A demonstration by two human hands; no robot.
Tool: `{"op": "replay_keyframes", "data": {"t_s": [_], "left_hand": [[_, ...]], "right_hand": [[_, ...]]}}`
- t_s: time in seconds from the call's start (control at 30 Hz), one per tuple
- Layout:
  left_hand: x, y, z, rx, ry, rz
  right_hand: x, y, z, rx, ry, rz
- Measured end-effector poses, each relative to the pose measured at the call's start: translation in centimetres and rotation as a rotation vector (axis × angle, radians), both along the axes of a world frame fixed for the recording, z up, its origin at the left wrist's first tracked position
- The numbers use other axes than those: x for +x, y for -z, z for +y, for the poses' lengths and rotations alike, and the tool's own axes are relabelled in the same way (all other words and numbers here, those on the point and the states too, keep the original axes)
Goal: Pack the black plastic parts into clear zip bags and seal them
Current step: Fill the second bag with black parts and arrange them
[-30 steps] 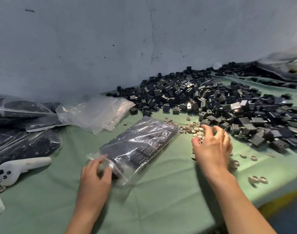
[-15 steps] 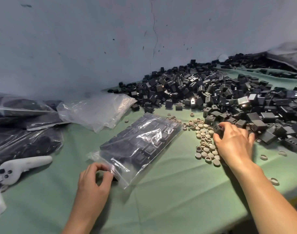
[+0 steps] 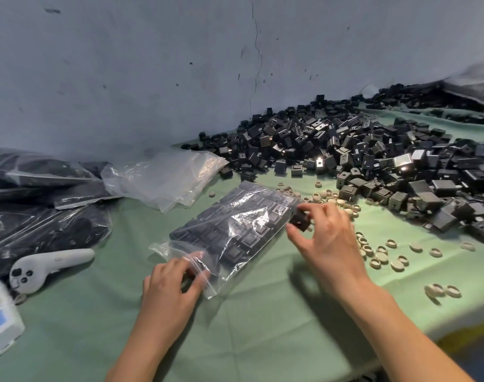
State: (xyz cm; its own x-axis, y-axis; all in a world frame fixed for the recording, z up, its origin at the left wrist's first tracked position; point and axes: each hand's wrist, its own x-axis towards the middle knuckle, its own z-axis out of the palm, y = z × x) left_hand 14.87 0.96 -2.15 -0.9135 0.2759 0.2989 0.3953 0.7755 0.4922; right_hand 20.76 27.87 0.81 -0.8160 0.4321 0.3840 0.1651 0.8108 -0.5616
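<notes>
At frame centre the right hand [image 3: 329,238] takes a fingertip grip on one black part [image 3: 300,220], just beside the filled zip bag [image 3: 235,230]. The left hand [image 3: 174,282] pinches the bag's mouth, low on the bench [image 3: 262,326].

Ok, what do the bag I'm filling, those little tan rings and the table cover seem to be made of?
Bag: thin clear plastic film, glossy. It crinkles, catches glare, and shows the black parts through it.
Tan rings: probably rubber or soft plastic, matte. They look dull with no shine, and it is hard to tell which.
Table cover: likely woven cloth, matte green, with soft creases.
</notes>
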Motion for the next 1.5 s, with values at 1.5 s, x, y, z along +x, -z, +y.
{"op": "replay_keyframes", "data": {"t_s": [1.5], "left_hand": [[1.2,0.0,0.0,0.219,-0.116,0.057]], "right_hand": [[-0.5,0.6,-5.6,-0.006,-0.273,0.09]]}}
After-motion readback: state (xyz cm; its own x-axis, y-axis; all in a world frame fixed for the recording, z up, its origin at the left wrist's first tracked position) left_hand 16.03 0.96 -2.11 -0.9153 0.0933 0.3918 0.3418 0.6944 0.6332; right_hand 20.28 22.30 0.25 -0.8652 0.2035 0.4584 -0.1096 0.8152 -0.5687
